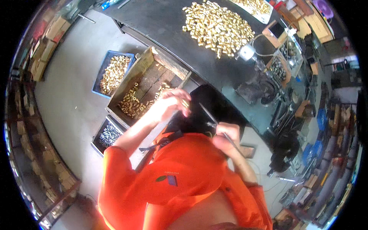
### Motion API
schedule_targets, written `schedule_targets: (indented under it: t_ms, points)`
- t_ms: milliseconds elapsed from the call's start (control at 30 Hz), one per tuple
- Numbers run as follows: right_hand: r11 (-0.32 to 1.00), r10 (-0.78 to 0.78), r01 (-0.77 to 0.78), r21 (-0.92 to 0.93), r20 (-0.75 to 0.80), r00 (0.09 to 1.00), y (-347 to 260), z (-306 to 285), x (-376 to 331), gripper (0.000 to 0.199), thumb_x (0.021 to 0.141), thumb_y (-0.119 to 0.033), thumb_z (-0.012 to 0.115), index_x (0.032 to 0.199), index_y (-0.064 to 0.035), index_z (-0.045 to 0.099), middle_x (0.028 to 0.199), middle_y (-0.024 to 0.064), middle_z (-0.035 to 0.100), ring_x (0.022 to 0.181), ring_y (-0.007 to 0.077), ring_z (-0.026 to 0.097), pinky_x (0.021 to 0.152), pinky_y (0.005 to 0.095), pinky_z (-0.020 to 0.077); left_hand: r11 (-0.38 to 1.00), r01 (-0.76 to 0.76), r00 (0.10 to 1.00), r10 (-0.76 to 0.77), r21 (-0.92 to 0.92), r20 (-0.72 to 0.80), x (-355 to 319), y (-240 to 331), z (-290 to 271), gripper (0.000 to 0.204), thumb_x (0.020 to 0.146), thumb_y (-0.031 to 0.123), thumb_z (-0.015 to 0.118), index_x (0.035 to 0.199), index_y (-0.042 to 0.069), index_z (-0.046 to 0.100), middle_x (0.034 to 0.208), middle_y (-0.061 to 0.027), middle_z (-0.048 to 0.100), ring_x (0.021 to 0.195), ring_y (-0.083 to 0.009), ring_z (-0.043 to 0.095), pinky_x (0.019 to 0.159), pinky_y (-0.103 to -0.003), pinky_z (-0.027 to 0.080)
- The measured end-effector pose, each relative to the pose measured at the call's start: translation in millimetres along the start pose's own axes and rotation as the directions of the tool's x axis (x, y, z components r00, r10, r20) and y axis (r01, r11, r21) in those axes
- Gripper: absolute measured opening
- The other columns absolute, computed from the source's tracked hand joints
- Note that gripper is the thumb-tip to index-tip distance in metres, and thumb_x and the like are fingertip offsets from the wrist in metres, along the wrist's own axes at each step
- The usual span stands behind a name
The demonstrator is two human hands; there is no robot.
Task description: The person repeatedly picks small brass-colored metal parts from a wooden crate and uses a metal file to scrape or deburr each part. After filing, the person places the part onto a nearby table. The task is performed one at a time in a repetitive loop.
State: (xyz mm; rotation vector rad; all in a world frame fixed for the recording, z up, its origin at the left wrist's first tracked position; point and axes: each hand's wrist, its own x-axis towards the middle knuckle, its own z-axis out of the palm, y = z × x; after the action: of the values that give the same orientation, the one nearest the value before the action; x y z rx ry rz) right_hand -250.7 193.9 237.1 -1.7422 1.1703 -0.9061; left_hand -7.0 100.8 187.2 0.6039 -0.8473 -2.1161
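Observation:
My left hand (173, 104) is closed around a small brass fitting (186, 103), its fingers pinching it above my lap. To its right, my right hand (227, 137) grips a long thin metal rod (208, 113). The rod's pointed end slants up toward my left hand but stays apart from the fitting; its other end runs back past my wrist. Just left of my left hand is an old wooden crate (171, 68), partly filled with loose brass fittings (132, 100). My left forearm passes over the crate's near side and hides some of it.
A big heap of brass pieces (218, 28) lies on the dark workbench (153, 19), near a machine-like metal fixture (255, 86). A blue bin (96, 82) of brass parts and a dark bin (97, 143) of small silvery parts flank the crate. Loaded shelves (326, 184) stand at right.

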Motion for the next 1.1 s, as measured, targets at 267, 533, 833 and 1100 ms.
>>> schedule_targets:
  t_ms: [267,533,833,1100]
  points:
    - [0.999,-0.002,0.003,0.044,-0.021,1.000,-15.2,-3.2,0.0,0.024,0.061,-0.005,0.061,0.058,-0.0025,0.038,0.054,0.0081,0.036,0.044,0.0202,0.037,0.043,0.0324,0.0285,0.931,0.269,0.963,-0.262,-0.245,0.063,-5.9,-43.9,53.0,0.033,0.087,0.027,0.055,0.088,-0.006,0.053,0.056,-0.0115,0.054,0.045,-0.0253,0.057,0.062,-0.038,0.053]
    - [0.999,-0.034,0.033,-0.022,-0.035,0.999,-17.3,-5.3,-1.2,0.022,0.060,-0.004,0.063,0.059,-0.0035,0.042,0.054,0.0098,0.043,0.044,0.0269,0.045,0.043,0.0351,0.0330,0.972,0.232,0.973,-0.233,0.031,0.012,-5.7,-35.5,49.2,0.036,0.093,0.029,0.052,0.083,-0.005,0.055,0.057,-0.0130,0.056,0.043,-0.0238,0.056,0.059,-0.036,0.053]
    - [0.985,-0.071,0.056,-0.161,-0.090,0.993,-13.3,4.4,-1.9,0.017,0.061,-0.007,0.066,0.062,-0.0039,0.049,0.056,0.0110,0.049,0.049,0.0291,0.054,0.044,0.0368,0.0407,0.949,0.079,0.988,-0.115,0.306,0.103,-4.9,-20.8,67.5,0.015,0.086,0.001,0.062,0.099,-0.005,0.059,0.088,-0.0093,0.064,0.081,-0.0167,0.064,0.074,-0.029,0.052]
    - [0.999,0.046,-0.044,0.015,-0.129,0.991,-6.0,0.9,-4.7,0.023,0.062,-0.004,0.062,0.060,-0.0024,0.039,0.055,0.0110,0.040,0.046,0.0262,0.041,0.045,0.0347,0.0322,0.952,0.033,0.992,-0.069,0.305,0.109,4.2,-19.5,60.6,0.013,0.086,0.001,0.061,0.099,-0.002,0.059,0.090,-0.0108,0.063,0.082,-0.0205,0.064,0.078,-0.032,0.052]
